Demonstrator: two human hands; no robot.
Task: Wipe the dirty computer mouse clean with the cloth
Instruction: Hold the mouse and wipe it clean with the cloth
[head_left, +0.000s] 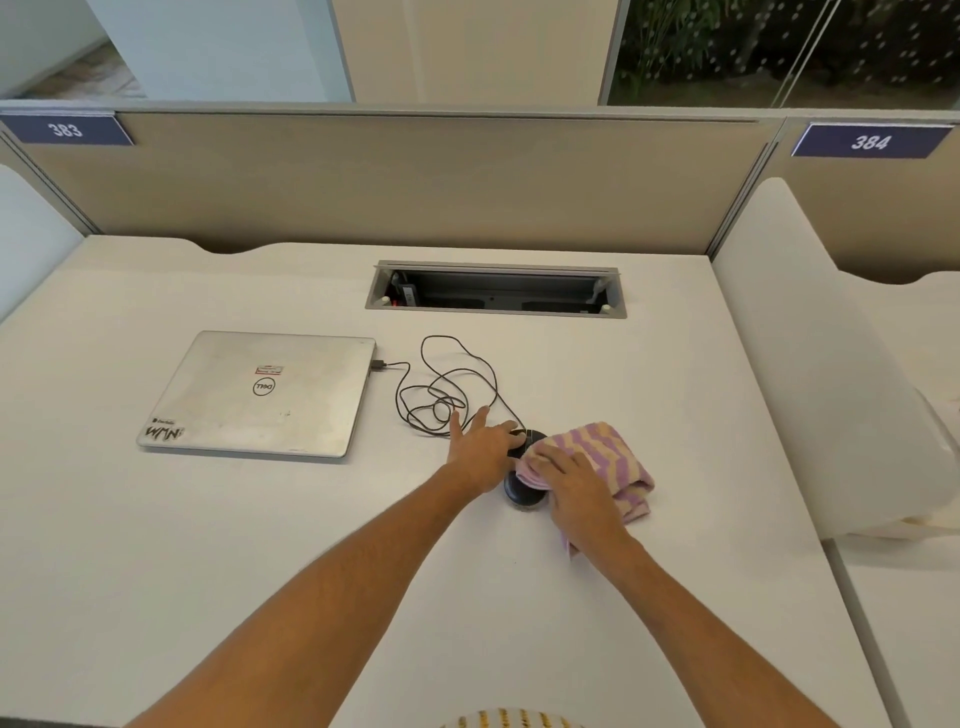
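A black wired computer mouse (524, 496) lies on the white desk (260, 545), just right of centre. My left hand (480, 454) rests on its left front side, thumb on the mouse's front and the other fingers spread toward the cable. My right hand (576, 488) presses a pink and tan striped cloth (597, 447) onto the mouse's right side. The cloth covers much of the mouse's top and bunches up to the right on the desk. Only the mouse's near end and a bit of its front show.
The mouse cable (441, 395) coils between the mouse and a closed silver laptop (260, 397) on the left, plugged into it. An open cable tray (496, 288) is sunk in the desk behind. A partition wall (415, 182) closes the back; a white divider (810, 374) stands at the right.
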